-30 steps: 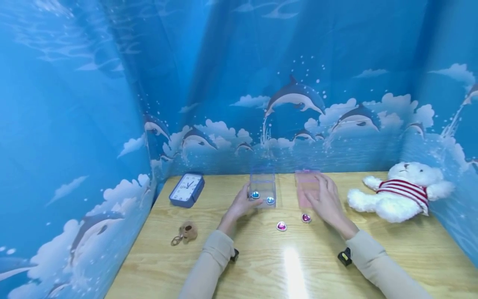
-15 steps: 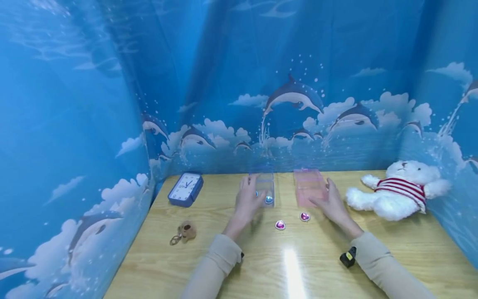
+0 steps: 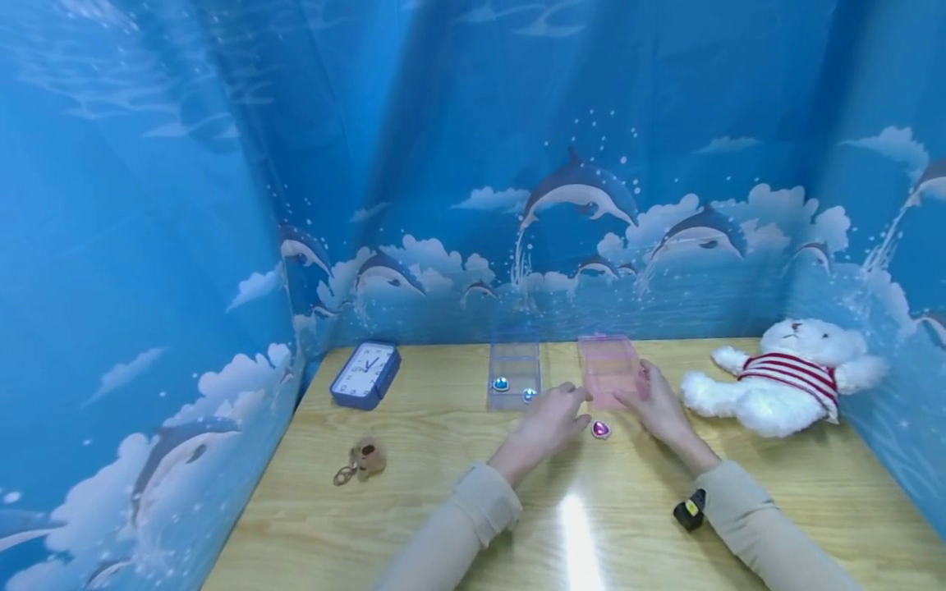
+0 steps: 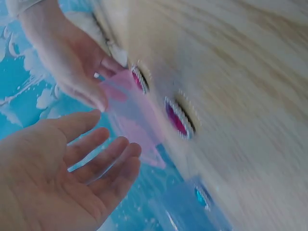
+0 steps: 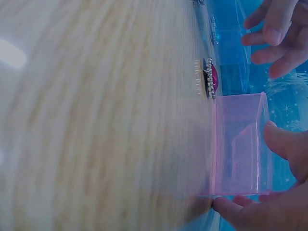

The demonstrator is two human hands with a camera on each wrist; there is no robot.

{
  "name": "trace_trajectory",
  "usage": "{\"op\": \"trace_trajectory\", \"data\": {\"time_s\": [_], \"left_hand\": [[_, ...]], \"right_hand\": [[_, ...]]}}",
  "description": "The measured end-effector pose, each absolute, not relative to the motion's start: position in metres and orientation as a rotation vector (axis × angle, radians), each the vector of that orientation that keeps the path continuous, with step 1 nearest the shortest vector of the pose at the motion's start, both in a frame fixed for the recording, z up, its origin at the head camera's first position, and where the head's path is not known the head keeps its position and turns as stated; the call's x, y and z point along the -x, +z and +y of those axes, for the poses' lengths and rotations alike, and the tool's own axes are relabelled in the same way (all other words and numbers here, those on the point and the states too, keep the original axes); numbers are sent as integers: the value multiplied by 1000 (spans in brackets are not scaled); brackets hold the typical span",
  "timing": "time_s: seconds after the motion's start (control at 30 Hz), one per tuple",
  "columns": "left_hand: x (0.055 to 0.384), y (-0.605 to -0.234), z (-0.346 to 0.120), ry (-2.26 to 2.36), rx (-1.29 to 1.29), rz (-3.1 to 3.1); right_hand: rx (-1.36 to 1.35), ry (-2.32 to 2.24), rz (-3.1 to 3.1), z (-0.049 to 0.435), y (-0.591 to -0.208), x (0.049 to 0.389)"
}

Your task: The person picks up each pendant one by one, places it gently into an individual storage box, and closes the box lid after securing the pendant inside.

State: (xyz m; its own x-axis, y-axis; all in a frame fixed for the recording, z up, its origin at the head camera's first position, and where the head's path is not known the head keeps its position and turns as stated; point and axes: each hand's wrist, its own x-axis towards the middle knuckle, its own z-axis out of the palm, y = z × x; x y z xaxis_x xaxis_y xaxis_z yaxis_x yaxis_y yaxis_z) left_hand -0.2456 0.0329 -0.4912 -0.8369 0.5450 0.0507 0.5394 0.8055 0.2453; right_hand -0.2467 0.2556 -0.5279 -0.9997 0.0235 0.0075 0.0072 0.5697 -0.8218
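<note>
My left hand is over the table between the two boxes, fingers spread and holding nothing. It hides one pink gem in the head view; the left wrist view shows that pink gem on the wood. The other pink gem lies just in front of the pink see-through box. My right hand grips that box at its near right corner, thumb on the front rim and fingers along the side. To the left stands a bluish clear box, lid raised, holding two blue gems.
A blue clock lies at the back left, with a brown bear keychain in front of it. On the right a white teddy bear in a striped shirt lies beside my right hand. A dolphin-print curtain borders the table.
My left hand has left the bluish box and moved right and nearer, over one pink gem. My right hand has slid from over the pink box to its right side.
</note>
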Motion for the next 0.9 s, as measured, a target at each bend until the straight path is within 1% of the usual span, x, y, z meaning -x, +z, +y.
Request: {"op": "trace_trajectory", "data": {"time_s": [0.13,0.33,0.57,0.9], "left_hand": [[245,-499,46,347,-867,2934],[242,-508,60,197,-953,2906],[241,-516,70,-18,-1029,2918],[241,-520,76,-227,-1075,2895]], "right_hand": [[25,1454,-2767,254,-527,247],[39,1432,-2774,254,-526,245],[19,1435,-2754,253,-527,244],[35,1439,-2761,252,-527,245]]}}
